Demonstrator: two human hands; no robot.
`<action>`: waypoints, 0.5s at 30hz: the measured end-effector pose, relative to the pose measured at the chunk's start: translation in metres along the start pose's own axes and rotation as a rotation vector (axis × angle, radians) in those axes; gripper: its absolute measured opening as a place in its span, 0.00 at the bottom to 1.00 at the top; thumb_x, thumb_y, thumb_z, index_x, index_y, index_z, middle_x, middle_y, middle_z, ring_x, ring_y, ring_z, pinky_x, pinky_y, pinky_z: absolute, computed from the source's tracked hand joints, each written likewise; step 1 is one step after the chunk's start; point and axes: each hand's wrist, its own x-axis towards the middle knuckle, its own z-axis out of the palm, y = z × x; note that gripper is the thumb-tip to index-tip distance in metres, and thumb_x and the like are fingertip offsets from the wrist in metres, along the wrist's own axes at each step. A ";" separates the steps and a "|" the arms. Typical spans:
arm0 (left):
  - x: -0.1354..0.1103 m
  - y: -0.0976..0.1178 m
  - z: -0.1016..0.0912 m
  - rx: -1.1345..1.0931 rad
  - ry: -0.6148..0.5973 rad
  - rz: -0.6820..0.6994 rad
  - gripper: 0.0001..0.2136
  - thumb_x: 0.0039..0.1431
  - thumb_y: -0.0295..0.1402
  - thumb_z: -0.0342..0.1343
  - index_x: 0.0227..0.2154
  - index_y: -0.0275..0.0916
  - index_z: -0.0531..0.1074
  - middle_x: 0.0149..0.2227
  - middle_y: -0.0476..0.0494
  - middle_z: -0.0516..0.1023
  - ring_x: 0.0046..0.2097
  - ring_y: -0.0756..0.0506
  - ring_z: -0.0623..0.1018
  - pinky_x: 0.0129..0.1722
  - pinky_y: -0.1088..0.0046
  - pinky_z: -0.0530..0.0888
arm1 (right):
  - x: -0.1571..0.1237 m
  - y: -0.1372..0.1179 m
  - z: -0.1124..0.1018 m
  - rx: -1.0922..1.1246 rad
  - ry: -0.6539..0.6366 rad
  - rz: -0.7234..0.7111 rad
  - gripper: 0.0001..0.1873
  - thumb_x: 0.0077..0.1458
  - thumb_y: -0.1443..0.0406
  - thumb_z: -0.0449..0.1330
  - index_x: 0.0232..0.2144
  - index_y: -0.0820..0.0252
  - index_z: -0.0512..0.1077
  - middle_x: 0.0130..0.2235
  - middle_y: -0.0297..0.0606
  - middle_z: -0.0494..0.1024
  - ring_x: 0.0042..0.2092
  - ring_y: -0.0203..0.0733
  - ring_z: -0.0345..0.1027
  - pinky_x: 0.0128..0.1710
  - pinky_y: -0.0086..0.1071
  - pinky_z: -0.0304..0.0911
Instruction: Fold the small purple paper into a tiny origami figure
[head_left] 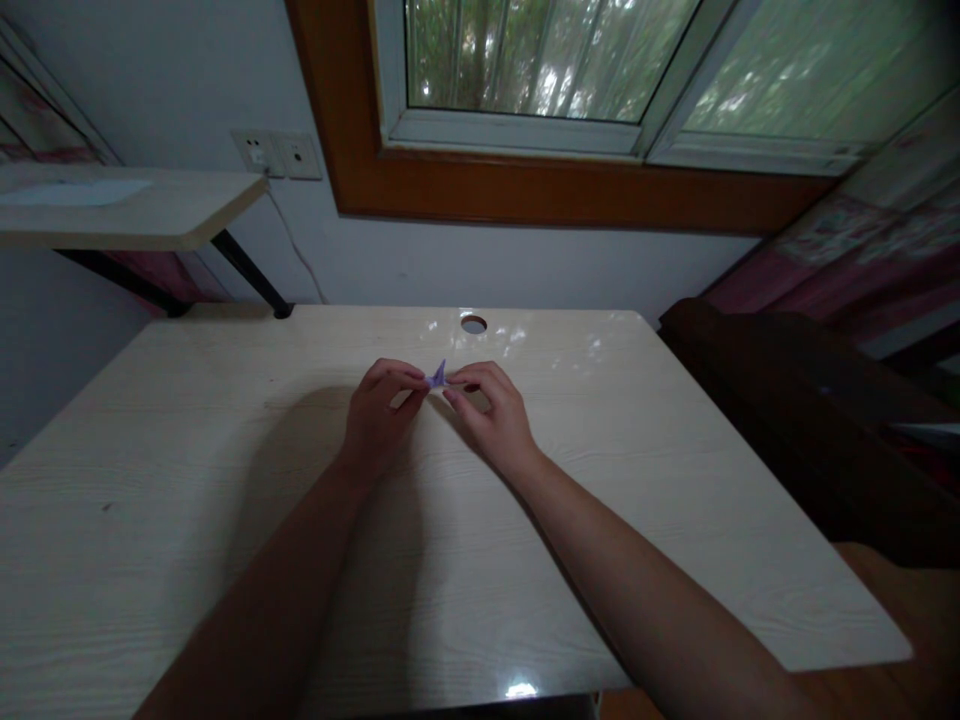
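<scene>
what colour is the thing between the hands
The small thing is light purple, seen in the head view.

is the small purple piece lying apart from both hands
No, the left hand pinches the small purple piece, with the right hand close beside it.

At top centre and right, a brown-trimmed window [675, 80] is showing greenery [517, 50]; a curtain [862, 240] is hanging at right; a raised shelf [180, 208] is standing upper left.

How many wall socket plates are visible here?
2: the left plate and the right plate, side by side on the wall, left of the window frame. Others may be hidden.
</scene>
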 end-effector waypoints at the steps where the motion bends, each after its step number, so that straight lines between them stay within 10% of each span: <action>1: 0.000 0.000 0.000 0.011 -0.014 0.009 0.02 0.57 0.30 0.61 0.29 0.42 0.75 0.36 0.45 0.77 0.40 0.46 0.76 0.44 0.66 0.74 | 0.000 0.000 0.000 0.003 0.001 0.001 0.06 0.59 0.64 0.61 0.40 0.53 0.74 0.41 0.40 0.75 0.46 0.43 0.68 0.44 0.39 0.68; 15: -0.002 -0.002 0.003 -0.008 -0.119 0.074 0.02 0.58 0.29 0.59 0.33 0.42 0.76 0.38 0.45 0.77 0.42 0.47 0.76 0.45 0.66 0.74 | 0.000 -0.002 0.000 0.052 -0.012 0.037 0.04 0.59 0.63 0.59 0.37 0.55 0.74 0.39 0.40 0.75 0.42 0.41 0.71 0.40 0.36 0.71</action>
